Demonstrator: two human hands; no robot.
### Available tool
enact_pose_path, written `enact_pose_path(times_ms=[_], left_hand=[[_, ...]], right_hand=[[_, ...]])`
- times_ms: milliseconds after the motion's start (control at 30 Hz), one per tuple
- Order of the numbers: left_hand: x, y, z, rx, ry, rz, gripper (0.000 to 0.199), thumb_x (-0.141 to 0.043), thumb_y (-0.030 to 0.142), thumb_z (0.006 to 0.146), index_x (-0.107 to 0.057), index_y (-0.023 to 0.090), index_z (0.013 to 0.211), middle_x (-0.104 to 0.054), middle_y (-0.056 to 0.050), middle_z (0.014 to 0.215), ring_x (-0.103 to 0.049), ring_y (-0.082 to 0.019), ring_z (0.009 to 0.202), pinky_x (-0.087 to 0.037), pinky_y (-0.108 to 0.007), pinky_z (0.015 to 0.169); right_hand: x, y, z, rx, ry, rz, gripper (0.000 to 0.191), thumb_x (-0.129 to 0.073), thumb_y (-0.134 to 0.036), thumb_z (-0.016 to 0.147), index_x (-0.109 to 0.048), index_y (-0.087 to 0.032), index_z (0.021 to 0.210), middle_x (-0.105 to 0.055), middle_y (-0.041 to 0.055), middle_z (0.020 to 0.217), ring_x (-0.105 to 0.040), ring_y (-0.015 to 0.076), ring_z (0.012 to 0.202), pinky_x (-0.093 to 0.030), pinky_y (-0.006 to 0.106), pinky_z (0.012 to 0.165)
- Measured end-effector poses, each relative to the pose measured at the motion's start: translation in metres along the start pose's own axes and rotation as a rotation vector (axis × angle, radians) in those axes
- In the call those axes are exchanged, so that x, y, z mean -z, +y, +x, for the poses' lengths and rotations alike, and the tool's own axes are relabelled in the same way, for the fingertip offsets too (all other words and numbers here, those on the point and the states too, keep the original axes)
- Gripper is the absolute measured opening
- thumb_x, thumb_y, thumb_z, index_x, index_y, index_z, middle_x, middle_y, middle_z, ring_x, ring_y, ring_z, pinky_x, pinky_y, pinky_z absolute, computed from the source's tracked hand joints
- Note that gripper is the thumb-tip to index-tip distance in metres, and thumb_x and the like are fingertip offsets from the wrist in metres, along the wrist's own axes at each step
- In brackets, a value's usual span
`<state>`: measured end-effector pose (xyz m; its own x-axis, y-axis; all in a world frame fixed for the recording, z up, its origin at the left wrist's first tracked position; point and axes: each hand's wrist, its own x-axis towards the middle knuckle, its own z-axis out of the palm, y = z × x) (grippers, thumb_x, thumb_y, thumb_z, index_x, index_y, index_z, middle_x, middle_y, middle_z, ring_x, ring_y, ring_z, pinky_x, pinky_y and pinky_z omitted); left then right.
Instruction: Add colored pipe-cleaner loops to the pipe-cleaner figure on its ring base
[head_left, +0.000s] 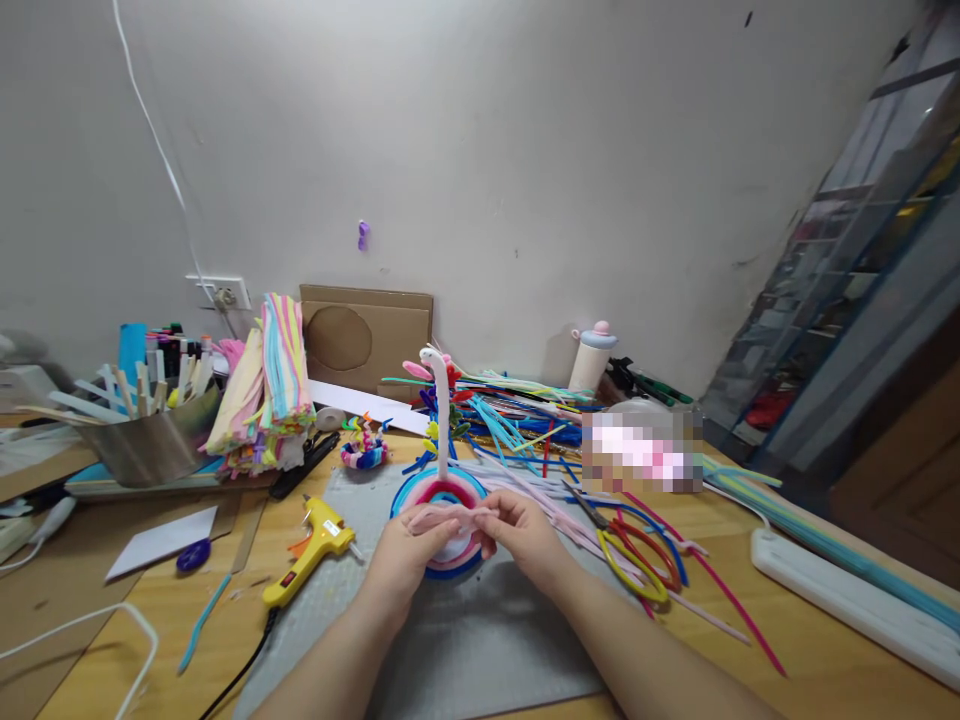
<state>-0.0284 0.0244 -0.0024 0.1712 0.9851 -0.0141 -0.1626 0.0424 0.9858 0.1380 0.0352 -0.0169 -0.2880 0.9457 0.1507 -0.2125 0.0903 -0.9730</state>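
The left grip (409, 552) pinches one end of a pale pink fuzzy strip (450, 514) between thumb and fingers. The right grip (519, 532) pinches the other end between thumb and fingertips. The strip spans the two grips, in front of a round, flat coil (406, 490) of blue, white and pink fuzzy stems. A tall white fuzzy stem (443, 425) with a curved top stands upright just beyond the grips. A grey flat mat (487, 655) lies on the light wooden counter (724, 550) beneath both grips. Left of the left grip lies a yellow glue gun (307, 562) with a black cord, its nozzle directed toward that grip. Right of the right grip lie scissors (616, 560) with yellow handle loops, among loose coloured fuzzy stems (739, 600). A multicoloured fuzzy ring (364, 455) sits beyond and left of the left grip.
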Motion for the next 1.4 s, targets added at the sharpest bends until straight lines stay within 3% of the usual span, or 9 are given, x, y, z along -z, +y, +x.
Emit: enact_pose_path(times_ms=[300, 567, 833, 1067, 1167, 1267, 1400], left_hand=[[0.001, -0.008, 0.002, 0.052, 0.075, -0.043, 0.025, -0.074, 0.034, 0.062, -0.071, 0.014, 0.076, -0.07, -0.008, 0.073, -0.061, -0.018, 0.068, -0.043, -0.026, 0.065], [-0.002, 0.006, -0.001, 0.181, 0.034, -0.186, 0.027, -0.072, 0.035, 0.063, -0.071, 0.015, 0.08, -0.067, -0.007, 0.083, -0.057, -0.015, 0.072, -0.041, -0.022, 0.061], [0.003, -0.003, 0.003, 0.145, 0.053, -0.152, 0.03, -0.073, 0.036, 0.061, -0.07, 0.012, 0.08, -0.067, -0.008, 0.08, -0.057, -0.016, 0.072, -0.04, -0.023, 0.06], [0.002, -0.001, 0.003, 0.146, 0.113, -0.152, 0.029, -0.075, 0.035, 0.059, -0.069, 0.013, 0.076, -0.067, -0.006, 0.074, -0.056, -0.013, 0.066, -0.039, -0.021, 0.057], [0.0, 0.002, 0.001, 0.133, 0.101, -0.18, 0.033, -0.074, 0.037, 0.061, -0.069, 0.014, 0.084, -0.067, -0.005, 0.076, -0.057, -0.013, 0.066, -0.04, -0.02, 0.057], [0.002, 0.001, 0.003, 0.092, 0.198, -0.231, 0.042, -0.074, 0.039, 0.061, -0.066, 0.016, 0.095, -0.066, -0.003, 0.076, -0.056, -0.01, 0.06, -0.04, -0.02, 0.054], [0.011, -0.002, 0.008, 0.016, 0.319, -0.231, 0.042, -0.075, 0.039, 0.061, -0.063, 0.015, 0.093, -0.062, 0.001, 0.066, -0.053, -0.008, 0.057, -0.038, -0.017, 0.052]], right_hand=[[-0.002, 0.005, -0.001, -0.006, -0.025, 0.023, 0.033, -0.061, -0.044, 0.076, -0.055, -0.015, 0.088, -0.06, -0.001, 0.06, -0.054, 0.0097, 0.045, -0.042, 0.022, 0.046], [0.001, 0.007, 0.0, 0.018, -0.012, 0.046, 0.029, -0.057, -0.042, 0.081, -0.055, -0.016, 0.092, -0.06, -0.0008, 0.061, -0.055, 0.0105, 0.048, -0.041, 0.023, 0.047], [0.003, 0.007, 0.001, 0.007, -0.024, 0.077, 0.028, -0.053, -0.043, 0.082, -0.053, -0.016, 0.091, -0.06, -0.0008, 0.062, -0.054, 0.0104, 0.048, -0.041, 0.023, 0.047], [0.002, 0.009, 0.002, -0.004, -0.001, -0.063, 0.033, -0.055, -0.048, 0.08, -0.053, -0.016, 0.086, -0.059, -0.0019, 0.059, -0.051, 0.0087, 0.044, -0.038, 0.021, 0.044], [0.001, 0.006, 0.002, 0.02, 0.022, -0.049, 0.033, -0.056, -0.049, 0.079, -0.053, -0.016, 0.082, -0.058, -0.0022, 0.058, -0.049, 0.0086, 0.043, -0.039, 0.021, 0.044], [0.003, 0.003, 0.003, 0.047, 0.097, 0.012, 0.033, -0.057, -0.05, 0.078, -0.052, -0.017, 0.082, -0.058, -0.0021, 0.058, -0.05, 0.0095, 0.044, -0.038, 0.022, 0.044], [0.006, 0.001, 0.005, 0.013, 0.149, 0.059, 0.032, -0.059, -0.048, 0.077, -0.052, -0.017, 0.083, -0.059, -0.0021, 0.058, -0.05, 0.0096, 0.044, -0.037, 0.022, 0.044]])
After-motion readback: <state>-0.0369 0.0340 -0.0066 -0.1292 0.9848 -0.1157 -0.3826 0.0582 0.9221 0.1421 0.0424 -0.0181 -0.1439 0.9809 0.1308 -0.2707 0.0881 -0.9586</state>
